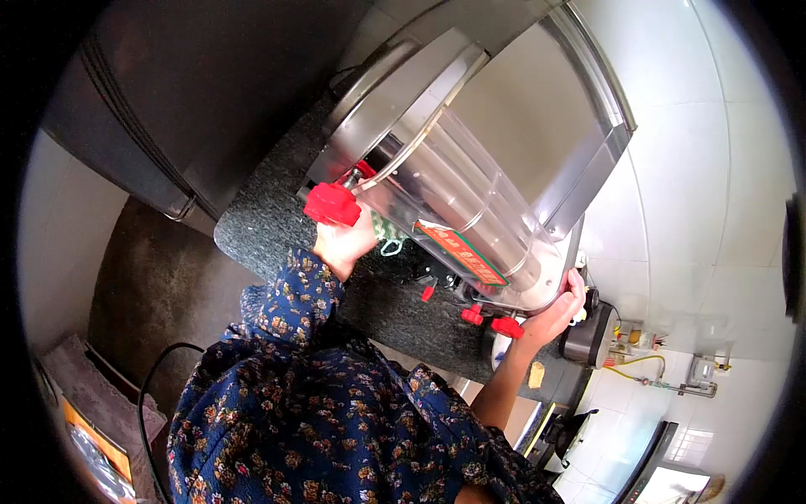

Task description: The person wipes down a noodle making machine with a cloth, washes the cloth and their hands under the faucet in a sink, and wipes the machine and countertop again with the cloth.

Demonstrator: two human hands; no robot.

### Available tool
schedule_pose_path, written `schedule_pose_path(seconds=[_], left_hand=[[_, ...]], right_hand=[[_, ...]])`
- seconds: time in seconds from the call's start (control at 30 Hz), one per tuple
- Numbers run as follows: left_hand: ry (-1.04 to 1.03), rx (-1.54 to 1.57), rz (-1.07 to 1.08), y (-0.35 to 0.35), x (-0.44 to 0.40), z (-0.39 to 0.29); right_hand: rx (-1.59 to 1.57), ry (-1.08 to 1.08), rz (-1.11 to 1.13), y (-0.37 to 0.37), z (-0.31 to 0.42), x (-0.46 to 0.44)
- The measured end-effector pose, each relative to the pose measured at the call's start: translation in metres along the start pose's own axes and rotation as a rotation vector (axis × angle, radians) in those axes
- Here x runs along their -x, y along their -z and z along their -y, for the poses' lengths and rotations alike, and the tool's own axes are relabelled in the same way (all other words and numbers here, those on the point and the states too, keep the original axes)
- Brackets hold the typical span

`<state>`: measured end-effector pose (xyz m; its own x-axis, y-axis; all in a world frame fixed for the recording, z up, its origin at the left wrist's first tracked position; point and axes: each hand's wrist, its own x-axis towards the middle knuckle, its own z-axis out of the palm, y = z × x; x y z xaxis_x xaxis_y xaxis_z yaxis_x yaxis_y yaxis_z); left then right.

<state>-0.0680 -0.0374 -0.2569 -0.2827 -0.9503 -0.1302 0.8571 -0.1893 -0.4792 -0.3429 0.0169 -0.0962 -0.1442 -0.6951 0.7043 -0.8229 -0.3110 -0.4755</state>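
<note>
A stainless-steel machine (pixel 537 126) stands tilted in view, with a metal roller under a clear plastic cover (pixel 470 181). A red and green sticker (pixel 462 252) is on the cover's front. My left hand (pixel 344 239) is at the cover's left end, just below a large red knob (pixel 332 205). Its fingers are mostly hidden by the knob and the machine, so its grip is unclear. At the other end, my right hand (pixel 554 315) curls its fingers around the cover's corner, beside a smaller red knob (pixel 507 327). Another red knob (pixel 472 314) sits nearby.
The machine rests on a dark speckled countertop (pixel 260 223). A green patterned cloth or bag (pixel 387 230) lies behind my left hand. A dark appliance (pixel 586 334) and a yellow sponge-like block (pixel 536 375) are on the right. A dark cabinet or refrigerator (pixel 210 84) stands at left.
</note>
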Motion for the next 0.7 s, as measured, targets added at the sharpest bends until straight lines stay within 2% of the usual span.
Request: schedule_pose_path(seconds=[0.07, 0.17, 0.27, 0.3, 0.37, 0.53, 0.67, 0.7], left_hand=[[-0.031, -0.036, 0.043, 0.002, 0.001, 0.007], [0.072, 0.067, 0.128, 0.003, -0.002, 0.004], [0.011, -0.078, 0.173, -0.011, 0.007, 0.012], [0.052, -0.142, 0.268, -0.011, 0.005, 0.011], [0.131, 0.03, 0.237, 0.005, 0.001, 0.006], [-0.022, -0.126, 0.166, -0.041, 0.017, 0.026], [-0.069, -0.332, 0.191, -0.042, 0.013, 0.025], [-0.051, -0.283, 0.2, -0.038, 0.012, 0.023]], right_hand=[[-0.017, 0.003, -0.013, 0.0, -0.001, -0.001], [0.005, 0.011, -0.001, 0.001, 0.003, -0.002], [-0.047, -0.002, 0.002, -0.002, 0.006, -0.002], [-0.059, -0.016, -0.002, -0.002, 0.005, -0.002], [-0.082, -0.04, -0.01, -0.003, 0.004, -0.002], [-0.1, -0.013, -0.013, -0.007, 0.015, -0.006], [-0.06, 0.038, -0.009, -0.008, 0.015, -0.007], [-0.067, 0.047, -0.012, -0.009, 0.015, -0.007]])
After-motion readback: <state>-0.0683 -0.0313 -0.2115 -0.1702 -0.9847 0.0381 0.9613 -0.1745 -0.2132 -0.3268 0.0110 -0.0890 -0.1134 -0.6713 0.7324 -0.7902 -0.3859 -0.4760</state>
